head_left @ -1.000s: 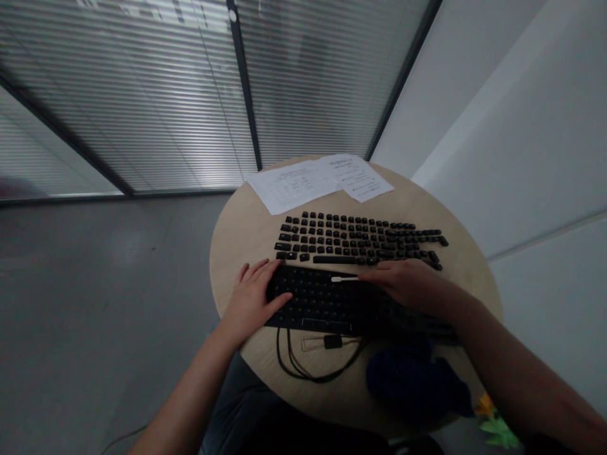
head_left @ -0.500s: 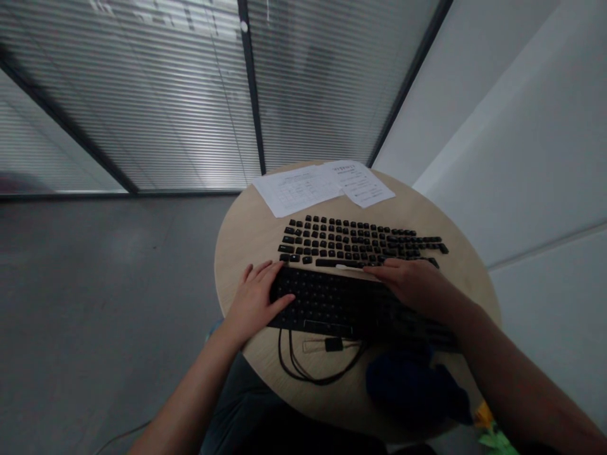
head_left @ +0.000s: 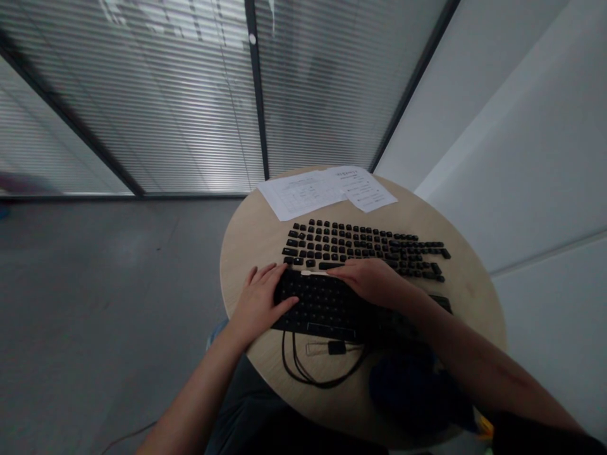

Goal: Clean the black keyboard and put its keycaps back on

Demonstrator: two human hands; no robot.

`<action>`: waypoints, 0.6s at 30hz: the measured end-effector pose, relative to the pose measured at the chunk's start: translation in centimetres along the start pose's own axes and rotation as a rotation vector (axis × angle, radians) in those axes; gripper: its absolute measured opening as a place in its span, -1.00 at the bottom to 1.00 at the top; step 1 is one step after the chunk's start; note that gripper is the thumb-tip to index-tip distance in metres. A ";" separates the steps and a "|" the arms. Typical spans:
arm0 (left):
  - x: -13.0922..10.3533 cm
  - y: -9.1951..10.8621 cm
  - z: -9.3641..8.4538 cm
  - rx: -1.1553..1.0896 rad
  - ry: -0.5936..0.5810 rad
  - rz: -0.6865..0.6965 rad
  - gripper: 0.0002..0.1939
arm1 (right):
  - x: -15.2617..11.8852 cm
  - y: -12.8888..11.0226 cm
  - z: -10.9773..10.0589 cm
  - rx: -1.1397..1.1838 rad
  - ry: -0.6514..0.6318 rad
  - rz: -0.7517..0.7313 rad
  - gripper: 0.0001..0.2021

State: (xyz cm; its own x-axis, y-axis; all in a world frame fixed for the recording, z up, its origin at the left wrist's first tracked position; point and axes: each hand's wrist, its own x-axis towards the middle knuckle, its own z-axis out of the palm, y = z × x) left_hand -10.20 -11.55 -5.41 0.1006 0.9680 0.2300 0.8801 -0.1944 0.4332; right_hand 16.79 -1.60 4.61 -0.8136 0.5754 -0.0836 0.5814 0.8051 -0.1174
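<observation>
A black keyboard (head_left: 317, 300) with its keycaps off lies along the near half of the round table. My left hand (head_left: 260, 300) grips its left end, thumb on top and fingers at the far edge. Pinched in my right hand (head_left: 372, 281) is a thin white brush-like stick (head_left: 313, 273), its wider tip pointing left over the keyboard's far edge. Whether that tip has bristles is too small to tell. Just beyond the keyboard, loose black keycaps (head_left: 341, 242) are laid out in rows. My right hand and forearm cover part of the keyboard's right side.
Printed sheets (head_left: 303, 193) lie at the far side of the wooden table (head_left: 244, 234). Near me are a looped black cable (head_left: 317, 383), a binder clip (head_left: 337, 347) and a dark blue cloth-like bundle (head_left: 408, 385). Glass partitions with blinds (head_left: 190, 114) stand behind.
My right hand has moved left along the keyboard's far edge with the white stick. My left hand stays on the left end. The view has shifted slightly.
</observation>
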 end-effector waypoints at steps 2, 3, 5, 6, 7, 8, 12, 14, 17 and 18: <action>0.0 0.1 -0.1 0.002 -0.001 0.000 -0.27 | 0.2 0.0 -0.2 -0.013 -0.012 -0.003 -0.65; 0.0 0.1 -0.1 0.003 -0.002 -0.001 -0.27 | 0.2 0.0 -0.3 -0.017 -0.017 -0.005 -0.65; 0.1 0.1 -0.1 0.003 -0.005 -0.004 -0.27 | 0.1 0.0 -0.5 -0.017 -0.026 -0.009 -0.65; 0.1 0.1 -0.1 0.002 -0.006 -0.004 -0.27 | 0.1 0.1 -0.6 -0.015 -0.028 -0.006 -0.64; 0.1 0.1 -0.1 0.000 -0.005 -0.001 -0.27 | 0.0 0.1 -0.6 -0.015 -0.029 0.000 -0.63; 0.1 0.1 -0.1 -0.001 -0.002 0.002 -0.27 | 0.0 0.2 -0.6 -0.014 -0.028 0.009 -0.62; 0.1 0.1 -0.1 0.003 -0.002 0.005 -0.28 | 0.2 0.4 0.0 -0.006 -0.014 0.012 -0.62; 0.1 0.1 -0.2 0.006 -0.006 -0.001 -0.28 | 0.3 0.5 0.3 -0.001 -0.016 0.005 -0.62; 0.1 0.1 -0.2 0.008 -0.005 -0.005 -0.27 | 0.4 0.6 0.7 0.010 -0.011 -0.004 -0.61; 0.1 0.1 -0.2 0.007 -0.005 -0.005 -0.27 | 0.4 0.7 0.8 0.016 -0.004 -0.012 -0.61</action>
State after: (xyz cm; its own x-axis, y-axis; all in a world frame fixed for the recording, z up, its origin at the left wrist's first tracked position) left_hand -10.18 -11.50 -5.14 0.0984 0.9698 0.2233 0.8836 -0.1884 0.4287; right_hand 16.88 -0.98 3.73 -0.8203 0.5654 -0.0862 0.5719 0.8092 -0.1346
